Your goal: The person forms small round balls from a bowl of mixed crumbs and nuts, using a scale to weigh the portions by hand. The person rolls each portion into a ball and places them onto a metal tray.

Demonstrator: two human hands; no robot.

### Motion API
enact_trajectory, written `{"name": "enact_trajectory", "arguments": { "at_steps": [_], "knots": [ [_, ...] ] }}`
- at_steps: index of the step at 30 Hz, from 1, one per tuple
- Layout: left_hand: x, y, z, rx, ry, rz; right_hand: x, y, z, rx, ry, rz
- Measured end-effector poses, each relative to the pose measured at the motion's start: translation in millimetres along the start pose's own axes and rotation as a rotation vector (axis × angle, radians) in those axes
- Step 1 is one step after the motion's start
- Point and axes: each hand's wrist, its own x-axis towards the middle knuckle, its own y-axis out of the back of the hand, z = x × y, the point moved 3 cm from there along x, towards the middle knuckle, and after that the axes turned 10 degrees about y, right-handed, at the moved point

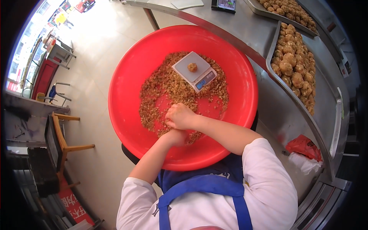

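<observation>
My right hand [180,116] has its fingers curled and meets my left hand [177,137] low over the red basin. The left hand is cupped in against it, its fingers largely hidden. Whatever lies between the palms is out of sight. Around and beyond the hands spreads a loose, crumbly brown filling [174,82] with chopped bits. A small white digital scale [199,86] rests tilted on the filling, and one round ball of filling [192,67] sits on its plate. The wide red basin [128,76] holds all this in front of my blue apron [203,185].
A steel table [245,28] curves along the right, bearing a tray of brown balls [289,63], a second such tray [287,9] and a phone [226,4]. Red and white plastic bags [304,149] lie lower right. A wooden-framed chair [61,142] stands left.
</observation>
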Motion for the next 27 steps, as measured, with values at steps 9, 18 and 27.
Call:
{"name": "enact_trajectory", "arguments": {
  "at_steps": [9, 18, 27],
  "knots": [
    [-6, 6, -7, -0.018, -0.223, 0.666, 3, 6, 9, 0.035, -0.021, 0.128],
    [-19, 38, 16, -0.065, -0.055, 0.346, -15, 65, 174, -0.113, -0.721, 0.165],
    [-44, 23, 16, 0.084, 0.032, 0.342, -166, 280, 18, -0.192, -0.628, 0.786]
  ]
}}
